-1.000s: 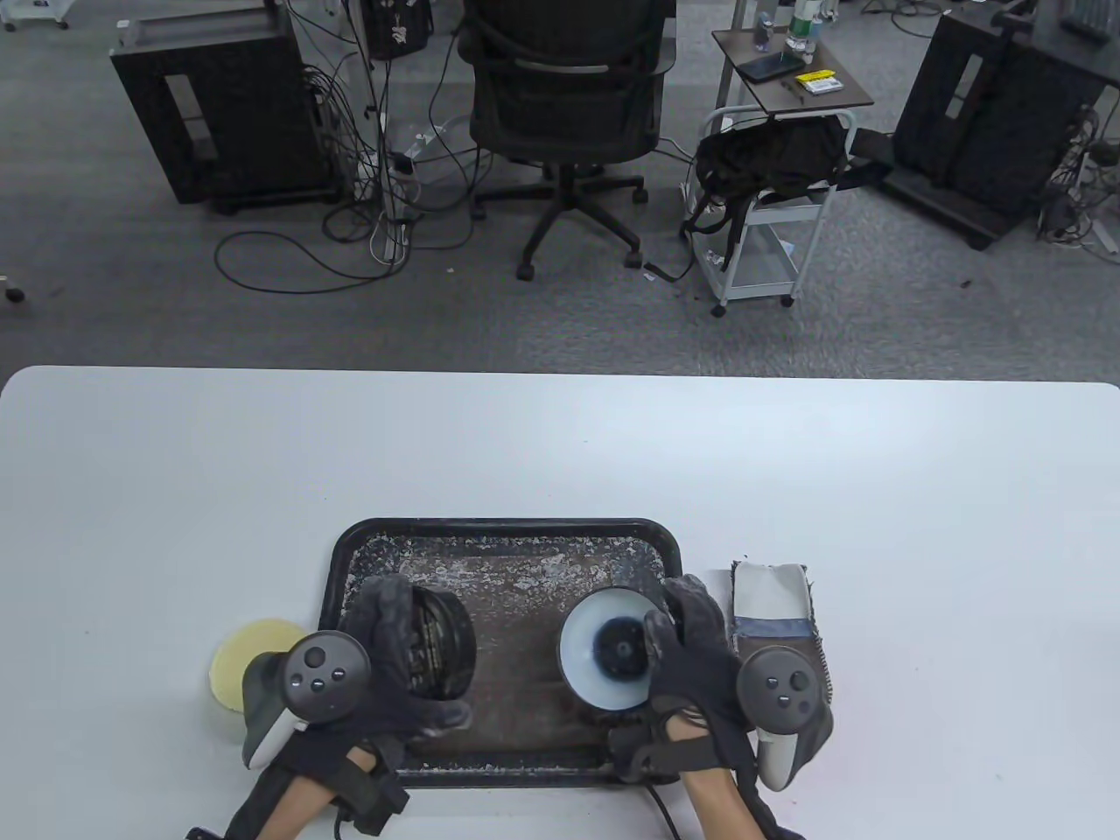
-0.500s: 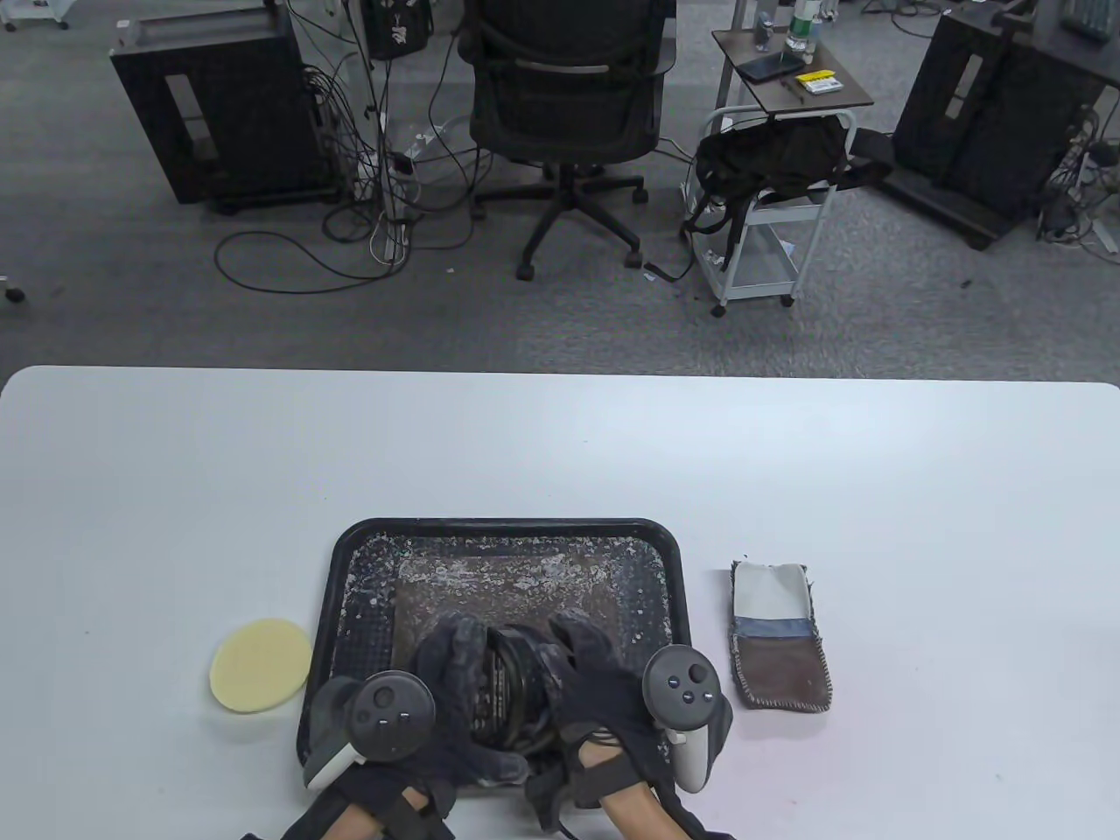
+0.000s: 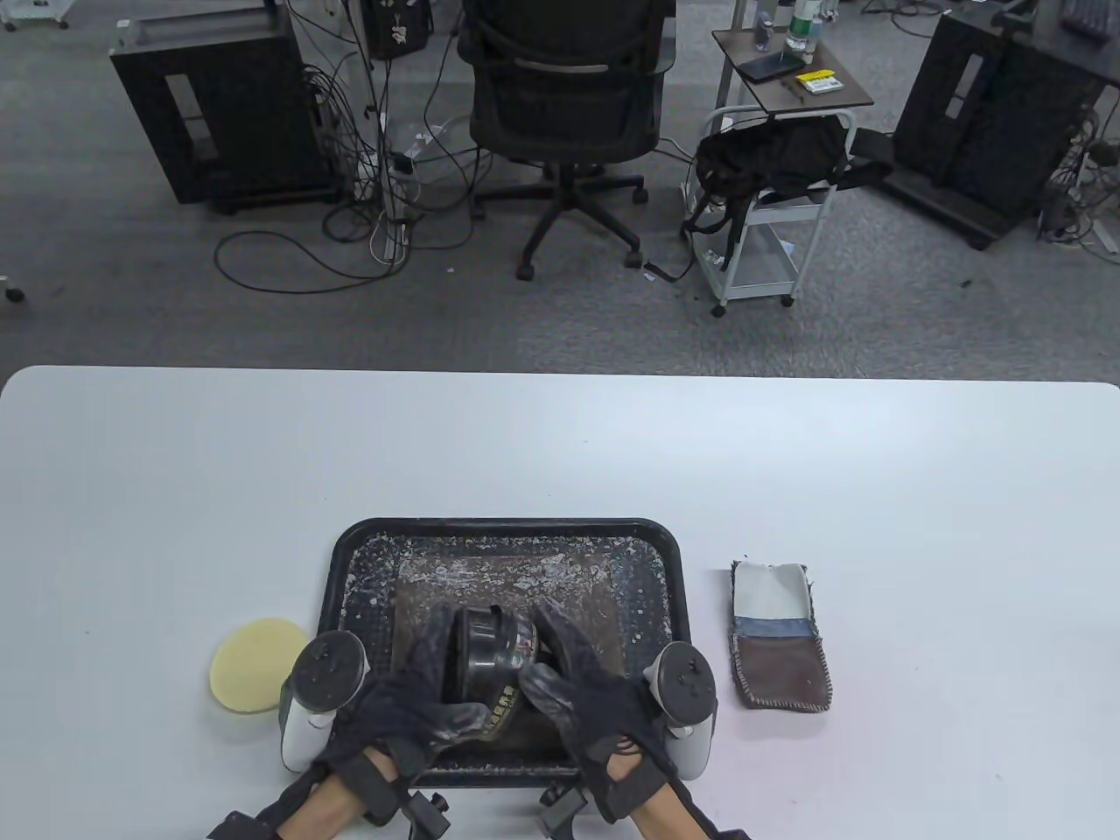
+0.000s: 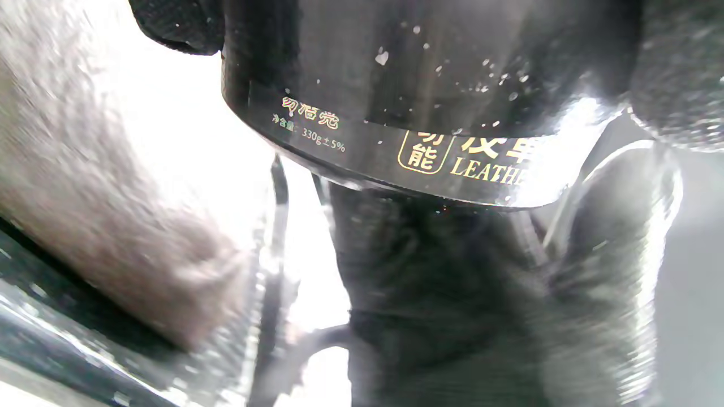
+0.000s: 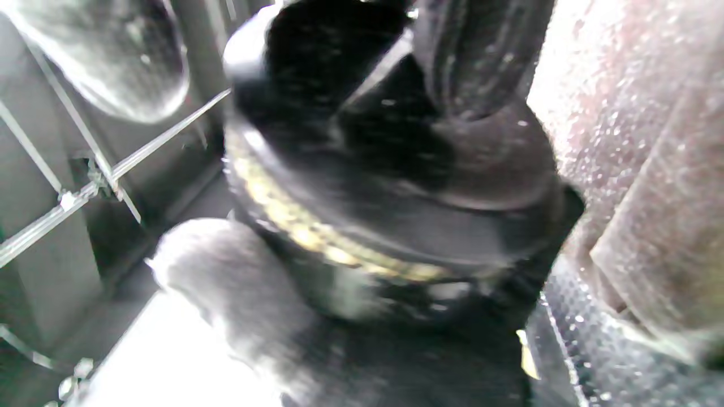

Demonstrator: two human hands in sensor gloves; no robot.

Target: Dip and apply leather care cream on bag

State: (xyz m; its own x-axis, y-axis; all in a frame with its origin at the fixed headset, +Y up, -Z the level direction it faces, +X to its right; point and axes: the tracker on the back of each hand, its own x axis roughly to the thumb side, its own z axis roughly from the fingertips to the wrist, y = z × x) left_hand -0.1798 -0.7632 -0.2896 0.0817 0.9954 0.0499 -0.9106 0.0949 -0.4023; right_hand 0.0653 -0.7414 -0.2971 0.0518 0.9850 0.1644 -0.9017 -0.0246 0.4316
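Black, glossy cream jar [image 3: 492,661] with gold lettering, tilted on its side above the near half of the black tray [image 3: 507,531], lid end pointing away from the person. Clasped from both sides: left hand [image 3: 411,691] curled round its left flank, right hand [image 3: 577,678] curled round its right flank, fingers of each wrapped over the lid end. Trackers turned outward, 1 on each hand. In the left wrist view, jar [image 4: 407,96] close up, flecked with white specks, "LEATHE" and "330g" legible on the gold-printed band. In the right wrist view, blurred jar [image 5: 390,186] with a gloved finger lying across the lid. Brown leather bag [image 3: 512,577] flat in the tray under the jar, speckled white. Round yellow sponge [image 3: 254,665] on the white table [image 3: 560,446] just left of the tray, beside the left tracker. Folded cloth pouch [image 3: 779,634] in white, blue and brown right of the tray, apart from the right hand.
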